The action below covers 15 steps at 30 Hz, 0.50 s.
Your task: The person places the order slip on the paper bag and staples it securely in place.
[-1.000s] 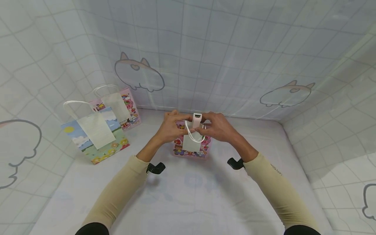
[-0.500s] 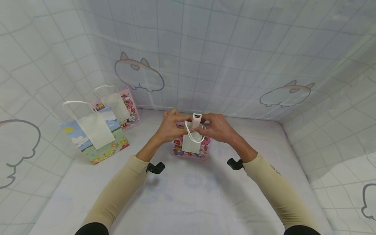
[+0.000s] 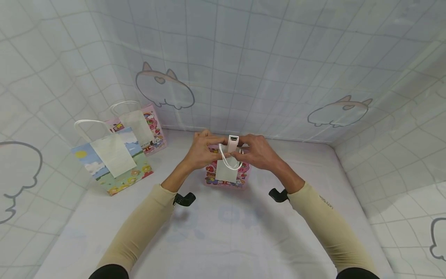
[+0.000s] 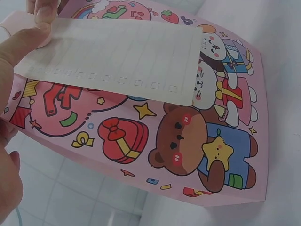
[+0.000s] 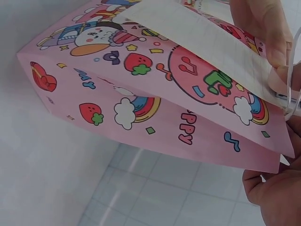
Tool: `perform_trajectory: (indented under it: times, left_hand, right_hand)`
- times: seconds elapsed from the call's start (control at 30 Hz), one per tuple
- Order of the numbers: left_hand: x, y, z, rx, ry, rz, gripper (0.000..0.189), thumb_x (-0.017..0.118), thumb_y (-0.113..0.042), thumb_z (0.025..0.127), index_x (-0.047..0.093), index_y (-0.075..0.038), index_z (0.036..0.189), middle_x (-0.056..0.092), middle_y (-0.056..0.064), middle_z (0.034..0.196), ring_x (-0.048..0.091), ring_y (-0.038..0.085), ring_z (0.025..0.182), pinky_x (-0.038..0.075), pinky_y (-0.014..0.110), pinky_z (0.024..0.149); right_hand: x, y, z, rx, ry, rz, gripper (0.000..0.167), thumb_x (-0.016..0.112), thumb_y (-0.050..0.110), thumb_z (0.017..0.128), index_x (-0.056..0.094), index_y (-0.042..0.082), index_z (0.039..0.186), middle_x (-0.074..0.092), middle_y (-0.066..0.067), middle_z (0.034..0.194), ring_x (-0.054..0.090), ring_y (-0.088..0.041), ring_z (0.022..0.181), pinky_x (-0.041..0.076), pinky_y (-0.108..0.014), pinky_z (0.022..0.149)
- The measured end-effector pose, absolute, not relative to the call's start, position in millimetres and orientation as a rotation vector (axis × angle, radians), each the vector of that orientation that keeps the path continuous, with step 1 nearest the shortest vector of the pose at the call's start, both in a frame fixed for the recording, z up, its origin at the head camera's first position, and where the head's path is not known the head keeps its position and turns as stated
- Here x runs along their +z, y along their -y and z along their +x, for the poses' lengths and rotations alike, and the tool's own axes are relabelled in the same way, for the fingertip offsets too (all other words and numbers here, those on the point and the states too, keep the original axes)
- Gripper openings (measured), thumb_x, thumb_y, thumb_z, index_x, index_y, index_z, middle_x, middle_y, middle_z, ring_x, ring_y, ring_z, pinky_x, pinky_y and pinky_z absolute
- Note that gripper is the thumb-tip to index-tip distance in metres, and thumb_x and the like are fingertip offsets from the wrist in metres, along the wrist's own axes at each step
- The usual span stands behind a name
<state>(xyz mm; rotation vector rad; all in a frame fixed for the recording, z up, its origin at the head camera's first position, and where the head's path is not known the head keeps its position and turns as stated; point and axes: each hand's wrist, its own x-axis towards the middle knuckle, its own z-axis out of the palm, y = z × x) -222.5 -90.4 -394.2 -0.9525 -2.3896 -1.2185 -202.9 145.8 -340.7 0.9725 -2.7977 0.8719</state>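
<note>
A small pink gift bag with cartoon prints stands at the middle of the white surface, with a white card and a white cord handle on its front. At its mouth a pale pink power bank stands upright, USB port up. My left hand pinches the power bank from the left. In the left wrist view its thumb lies on the card over the bag. My right hand grips the bag's top edge, with fingers by the card.
Two more gift bags stand at the back left: a sky-and-meadow one and a pink one behind it, both with white handles and cards. Checked fabric walls enclose the white surface on three sides.
</note>
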Motion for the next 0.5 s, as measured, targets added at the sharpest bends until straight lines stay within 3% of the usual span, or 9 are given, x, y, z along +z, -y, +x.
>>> perform_trajectory:
  times: [0.5]
  left_hand:
    - [-396.4,89.8,-224.5,-1.248,2.343,-0.97,0.034,0.09,-0.034,0.076,0.08,-0.024,0.107,0.077,-0.011,0.101,0.035,0.013,0.08,0.017,0.044,0.084]
  right_hand:
    - [-342.3,-144.3,-200.8,0.891,2.758,0.98,0.026,0.074,0.028,0.089,0.075,0.013,0.11,0.074,-0.001,0.097,0.07,-0.016,0.092,0.059,-0.035,0.077]
